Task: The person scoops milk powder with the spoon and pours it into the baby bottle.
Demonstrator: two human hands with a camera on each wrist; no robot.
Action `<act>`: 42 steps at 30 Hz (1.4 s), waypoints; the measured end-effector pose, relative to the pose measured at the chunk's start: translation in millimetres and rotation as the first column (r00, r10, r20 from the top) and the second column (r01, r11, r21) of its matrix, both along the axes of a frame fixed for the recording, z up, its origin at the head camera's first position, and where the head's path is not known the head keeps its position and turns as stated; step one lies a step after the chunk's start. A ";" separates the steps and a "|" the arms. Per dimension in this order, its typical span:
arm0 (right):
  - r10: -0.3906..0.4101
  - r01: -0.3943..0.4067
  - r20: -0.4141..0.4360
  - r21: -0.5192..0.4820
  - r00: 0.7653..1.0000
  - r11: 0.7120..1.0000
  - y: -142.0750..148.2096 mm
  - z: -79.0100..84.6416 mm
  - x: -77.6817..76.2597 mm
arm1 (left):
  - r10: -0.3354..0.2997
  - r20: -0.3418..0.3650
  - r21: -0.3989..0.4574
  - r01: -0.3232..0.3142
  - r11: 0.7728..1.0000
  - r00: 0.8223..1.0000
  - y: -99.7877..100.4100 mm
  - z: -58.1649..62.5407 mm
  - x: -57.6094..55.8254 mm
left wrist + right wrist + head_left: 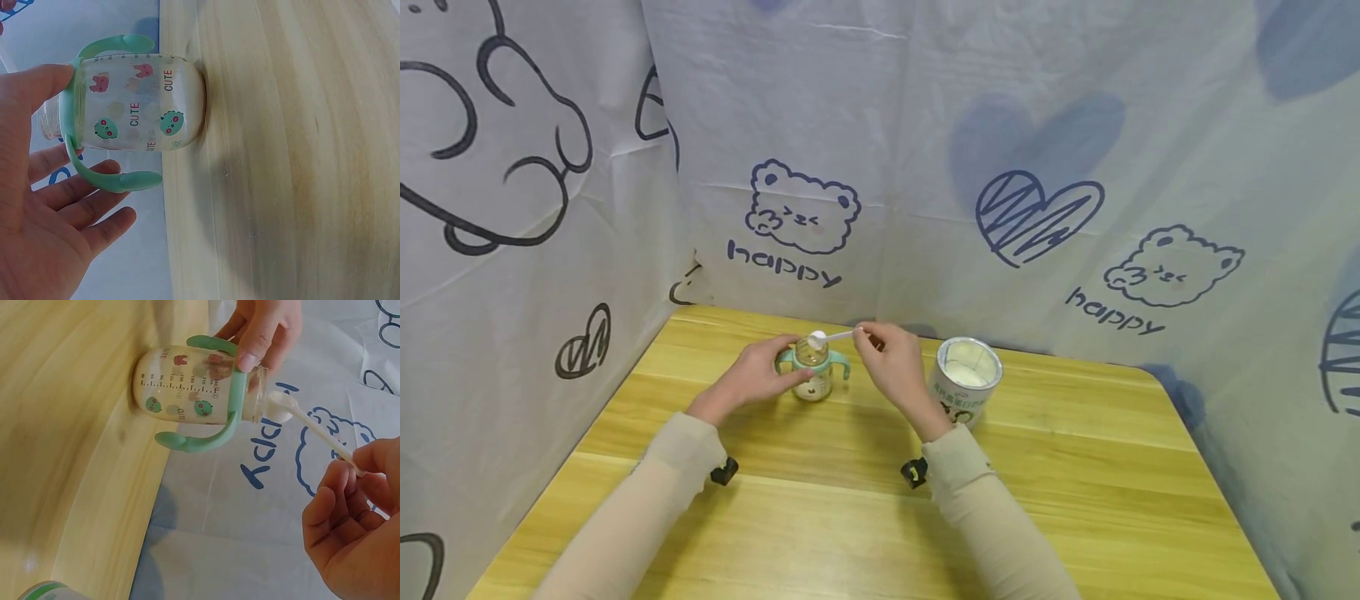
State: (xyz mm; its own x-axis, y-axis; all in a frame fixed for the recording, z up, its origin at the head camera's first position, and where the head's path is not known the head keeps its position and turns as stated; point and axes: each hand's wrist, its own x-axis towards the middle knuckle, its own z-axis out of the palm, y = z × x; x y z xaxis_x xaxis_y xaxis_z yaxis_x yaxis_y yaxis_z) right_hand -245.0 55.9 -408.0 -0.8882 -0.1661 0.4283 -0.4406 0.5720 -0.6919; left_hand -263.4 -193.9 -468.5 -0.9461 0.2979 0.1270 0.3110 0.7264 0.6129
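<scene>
Head view, bottle: a clear bottle [814, 385] stands upright on the wooden table [1097, 467], with its mouth uncovered; a green collar [67, 109] with two curved handles rings its upper part.
Bottle contents: something pale shows low inside; whether it is powder or liquid I cannot tell.
Bottle print: "CUTE", small cartoon figures and a measuring scale.
Can: a white can [957, 398] stands open to the right of the bottle, well apart from it, partly behind the right wrist; cream-coloured powder [966, 374] lies inside, below the silvery rim.
Scoop: a white scoop [312, 427] is at the bottle's mouth, its bowl heaped with white powder; whether bowl and rim touch I cannot tell.
Left hand: the left hand [760, 371] grasps the bottle at the collar, thumb on one side and forefinger on the other; the remaining fingers are spread loosely near one handle.
Right hand: the right hand [891, 358] pinches the end of the scoop's handle between thumb and forefinger, the other fingers bent towards the palm.
</scene>
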 end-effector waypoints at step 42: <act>0.268 -0.010 -0.490 0.467 0.829 0.884 10.1 -16.2 -0.3 | 0.000 0.016 -0.007 0.000 1.000 1.000 1.8 2.3 2.1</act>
State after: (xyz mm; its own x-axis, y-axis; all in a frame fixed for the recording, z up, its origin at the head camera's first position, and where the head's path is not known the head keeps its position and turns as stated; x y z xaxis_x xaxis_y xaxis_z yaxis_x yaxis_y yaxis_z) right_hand -245.3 66.0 -424.1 -0.4954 -0.5489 0.6733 -0.7578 0.6520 -0.0260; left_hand -261.4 -192.1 -466.2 -0.9479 0.2989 0.1097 0.3013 0.7305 0.6129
